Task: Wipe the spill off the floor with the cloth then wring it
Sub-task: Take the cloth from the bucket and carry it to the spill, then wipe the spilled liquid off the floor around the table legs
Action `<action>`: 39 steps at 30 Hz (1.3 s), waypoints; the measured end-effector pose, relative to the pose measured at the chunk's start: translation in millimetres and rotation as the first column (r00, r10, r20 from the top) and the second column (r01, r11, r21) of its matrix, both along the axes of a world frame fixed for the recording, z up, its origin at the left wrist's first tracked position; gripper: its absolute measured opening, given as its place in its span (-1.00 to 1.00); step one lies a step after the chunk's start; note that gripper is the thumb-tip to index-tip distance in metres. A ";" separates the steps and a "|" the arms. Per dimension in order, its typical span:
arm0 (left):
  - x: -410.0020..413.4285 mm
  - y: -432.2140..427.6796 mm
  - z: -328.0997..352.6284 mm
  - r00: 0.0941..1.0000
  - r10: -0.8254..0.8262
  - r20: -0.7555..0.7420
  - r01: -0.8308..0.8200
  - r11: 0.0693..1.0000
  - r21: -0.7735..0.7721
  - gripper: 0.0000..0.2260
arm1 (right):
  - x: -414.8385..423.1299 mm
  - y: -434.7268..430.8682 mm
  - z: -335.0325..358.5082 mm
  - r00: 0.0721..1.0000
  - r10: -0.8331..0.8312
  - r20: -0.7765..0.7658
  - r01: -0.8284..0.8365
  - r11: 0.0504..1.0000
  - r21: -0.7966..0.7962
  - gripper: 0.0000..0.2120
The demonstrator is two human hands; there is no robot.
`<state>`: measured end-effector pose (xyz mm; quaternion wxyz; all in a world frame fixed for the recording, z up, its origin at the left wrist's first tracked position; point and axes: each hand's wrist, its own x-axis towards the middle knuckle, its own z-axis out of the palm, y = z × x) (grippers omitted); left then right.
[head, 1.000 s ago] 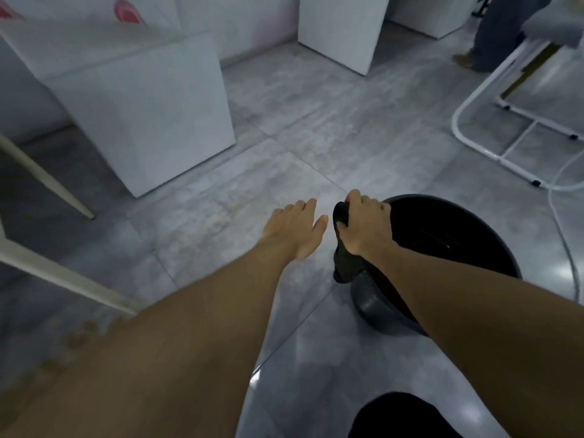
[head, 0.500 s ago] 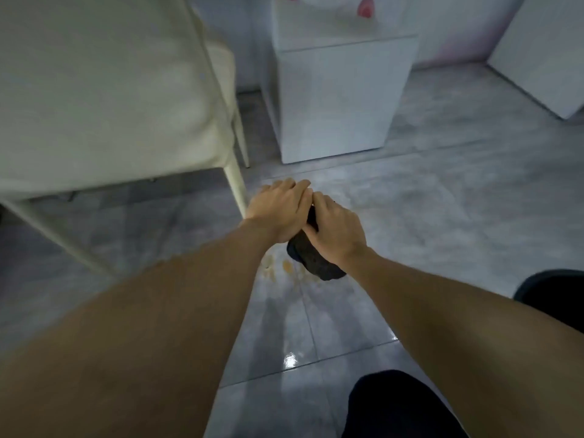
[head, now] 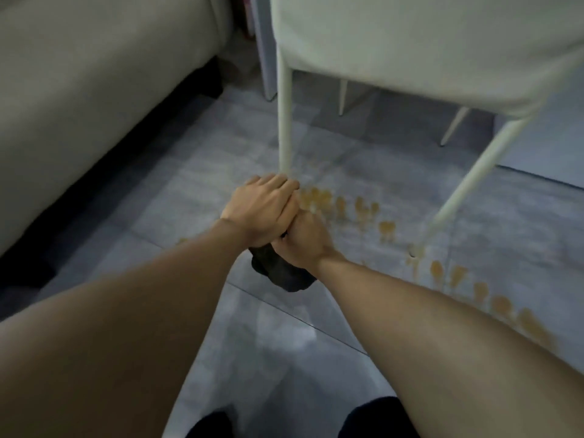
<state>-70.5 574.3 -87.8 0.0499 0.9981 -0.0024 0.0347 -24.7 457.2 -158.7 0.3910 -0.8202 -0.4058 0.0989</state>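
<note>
Both hands, left [head: 264,210] over right [head: 303,240], clench the dark cloth [head: 281,271], bunched just above the floor [head: 196,197] beside the orange spill [head: 363,210]. Risk: the chair leg [head: 284,121] blocks the stroke, leaving droplets smeared.

Left hand [head: 264,213]: palm down, fingers [head: 278,184] extended together, laid over the right hand. Right hand [head: 301,240]: fingers curled closed around a dark cloth [head: 281,273], partly covered by the left. Both forearms bare, stretched forward from the lower corners and converging, wrists near straight.
</note>
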 end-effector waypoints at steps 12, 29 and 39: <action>-69.1 62.5 -148.2 0.909 0.351 -0.225 -0.369 0.928 -0.045 -0.54 | -67.8 65.9 -149.2 0.965 -0.094 0.245 0.231 0.751 -0.619 -0.19; -151.5 153.3 -263.5 0.518 0.835 -0.188 -0.856 0.507 -0.106 -0.40 | -41.0 135.2 -194.1 0.940 0.027 0.340 0.177 0.814 -0.554 -0.14; -150.9 156.7 -270.3 0.515 0.836 -0.188 -0.856 0.494 -0.150 -0.31 | -2.2 186.3 -195.1 0.948 0.012 0.317 0.180 0.803 -0.568 -0.13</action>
